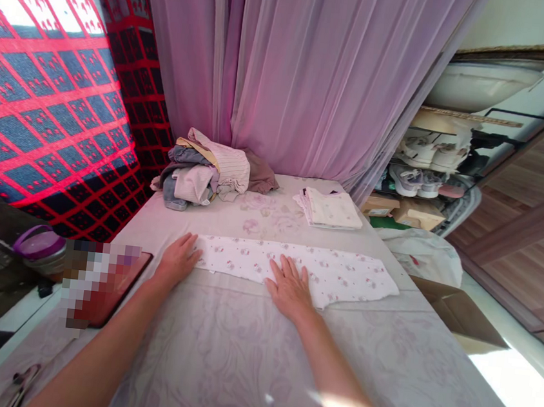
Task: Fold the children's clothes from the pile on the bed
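A pair of white pants [241, 258] with small printed figures lies flat across the bed, folded lengthwise, its narrow end at the left and its wider part at the right. My left hand [177, 261] rests at the narrow left end, fingers stretched out and touching the cloth edge. Near the middle of the pants, my right hand [291, 288] lies flat with its fingers spread on the fabric. Neither hand grips anything.
A heap of clothes [207, 171] sits at the far left of the bed [217, 353]. Folded white clothes [332, 208] lie at the far right. By my left arm is a partly blurred-out tablet-like object [111, 297]. Purple curtains [305, 71] hang behind; a shoe rack [432, 162] stands right.
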Demonstrator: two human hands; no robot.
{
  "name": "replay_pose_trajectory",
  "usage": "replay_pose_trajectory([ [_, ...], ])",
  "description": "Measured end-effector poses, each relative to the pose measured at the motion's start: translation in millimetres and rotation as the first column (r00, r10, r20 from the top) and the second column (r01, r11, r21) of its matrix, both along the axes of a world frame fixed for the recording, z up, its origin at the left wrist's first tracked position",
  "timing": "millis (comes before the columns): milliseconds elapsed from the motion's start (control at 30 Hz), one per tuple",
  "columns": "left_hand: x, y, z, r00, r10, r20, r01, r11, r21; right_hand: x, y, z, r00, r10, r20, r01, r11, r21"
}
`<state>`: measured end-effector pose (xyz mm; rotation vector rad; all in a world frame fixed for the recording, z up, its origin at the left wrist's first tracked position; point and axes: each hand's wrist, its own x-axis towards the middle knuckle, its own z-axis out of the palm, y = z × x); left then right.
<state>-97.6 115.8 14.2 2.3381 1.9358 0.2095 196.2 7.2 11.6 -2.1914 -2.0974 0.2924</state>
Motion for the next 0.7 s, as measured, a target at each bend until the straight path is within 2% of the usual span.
replay_pose_trajectory([
  [133, -11, 15, 15.1, 0.989, 0.146, 0.025, -0.144, 0.987, -0.067, -6, -2, -8, 1.000, -0.012, 0.016, 0.012, 1.000, 0.003],
  [267, -15, 27, 24.8, 0.973, 0.222, 0.062, -0.210, 0.964, -0.162, -3, -2, -8, 1.000, -0.017, 0.022, 0.017, 1.000, 0.005],
  [700, -6, 28, 28.5, 0.956, 0.262, 0.132, -0.239, 0.956, -0.171, -4, -4, -9, 0.999, -0.016, 0.039, 0.014, 0.998, 0.056],
])
